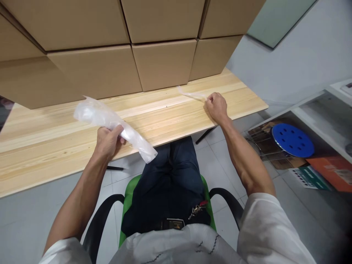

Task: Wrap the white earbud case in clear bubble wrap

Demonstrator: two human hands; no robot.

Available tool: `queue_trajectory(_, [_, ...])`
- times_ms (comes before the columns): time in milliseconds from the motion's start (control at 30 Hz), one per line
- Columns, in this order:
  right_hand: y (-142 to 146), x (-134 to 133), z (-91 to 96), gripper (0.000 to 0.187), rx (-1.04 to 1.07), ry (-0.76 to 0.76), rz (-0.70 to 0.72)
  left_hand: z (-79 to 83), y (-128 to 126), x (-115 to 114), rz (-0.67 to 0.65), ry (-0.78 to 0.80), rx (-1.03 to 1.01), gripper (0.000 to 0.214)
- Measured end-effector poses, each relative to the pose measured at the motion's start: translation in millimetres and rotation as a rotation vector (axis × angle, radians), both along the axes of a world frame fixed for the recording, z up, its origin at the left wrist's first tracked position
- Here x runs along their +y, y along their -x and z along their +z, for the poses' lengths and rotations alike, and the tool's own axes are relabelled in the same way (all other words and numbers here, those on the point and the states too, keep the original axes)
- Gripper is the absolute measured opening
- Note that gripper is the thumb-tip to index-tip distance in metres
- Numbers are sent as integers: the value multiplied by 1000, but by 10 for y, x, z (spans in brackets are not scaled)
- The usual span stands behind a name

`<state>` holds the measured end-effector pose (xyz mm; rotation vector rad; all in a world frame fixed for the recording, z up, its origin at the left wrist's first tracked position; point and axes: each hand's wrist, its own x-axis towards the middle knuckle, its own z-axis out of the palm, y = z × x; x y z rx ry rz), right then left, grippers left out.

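My left hand (110, 139) is closed around a rolled bundle of translucent plastic wrap (128, 136), which slants over the front edge of the wooden table (167, 117). Its upper end spreads out loosely above the tabletop, and its lower end hangs past the edge toward my lap. On the right, my right hand (217, 107) is closed over the table with its fingers pinched on one end of a thin clear plastic strip (194, 95). That strip trails left toward the boxes. My right fingertips are partly hidden.
Stacked cardboard boxes (165, 64) line the back of the table. A blue round stool (293, 140), an orange box (334, 170) and a white shelf (310, 113) stand at the right. I sit on a green chair (133, 187) with black armrests (103, 214).
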<state>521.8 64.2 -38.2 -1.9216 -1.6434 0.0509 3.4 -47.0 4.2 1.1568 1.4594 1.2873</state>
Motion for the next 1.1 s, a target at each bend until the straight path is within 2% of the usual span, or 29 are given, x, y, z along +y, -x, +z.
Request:
queue_trajectory(133, [96, -163, -42, 15, 116, -139, 97, 109, -3, 111, -95, 81, 35, 41])
queue_trajectory(233, [196, -270, -51, 14, 169, -206, 155, 158, -24, 257, -108, 101, 73, 26])
queue_trajectory(267, [227, -301, -56, 13, 175, -216, 164, 159, -31, 304, -90, 95, 67, 23])
queue_trajectory(367, [294, -384, -87, 13, 158, -226, 170, 139, -37, 378, 38, -5, 51, 53])
queue_trajectory(433, [320, -443, -111, 14, 126, -217, 166, 148, -40, 334, 147, -120, 86, 62])
queue_trajectory(500, [342, -514, -124, 14, 92, -207, 165, 206, -67, 188, 210, -216, 139, 59])
queue_trajectory(567, [372, -603, -117, 13, 65, -205, 172, 309, -152, -75, 198, -287, 179, 47])
queue_trajectory(667, [457, -795, -74, 12, 40, -226, 183, 447, -450, -646, 50, -456, 199, 24])
queue_trajectory(733, [539, -981, -44, 11, 24, -232, 202, 424, -770, -1029, -76, -514, 132, 13])
queue_trajectory(800, [628, -1222, -32, 10, 4, -222, 238, 264, -1146, -1286, -355, -383, 14, 18])
queue_trajectory(867, [712, -1502, -45, 10, -24, -209, 278, 10, -1511, -1352, -623, -117, -172, 45])
queue_trajectory(900, [748, -1647, -60, 10, -46, -206, 297, -119, -1665, -1319, -679, 53, -298, 59])
queue_trajectory(967, [812, -1926, -97, 14, -113, -214, 337, -319, -1886, -1174, -624, 283, -530, 69])
queue_trajectory(1033, [868, -2166, -135, 19, -193, -224, 371, -401, -1987, -1011, -487, 326, -682, 59])
queue_trajectory(1100, [915, -2353, -171, 22, -258, -232, 397, -387, -2000, -904, -401, 332, -766, 47])
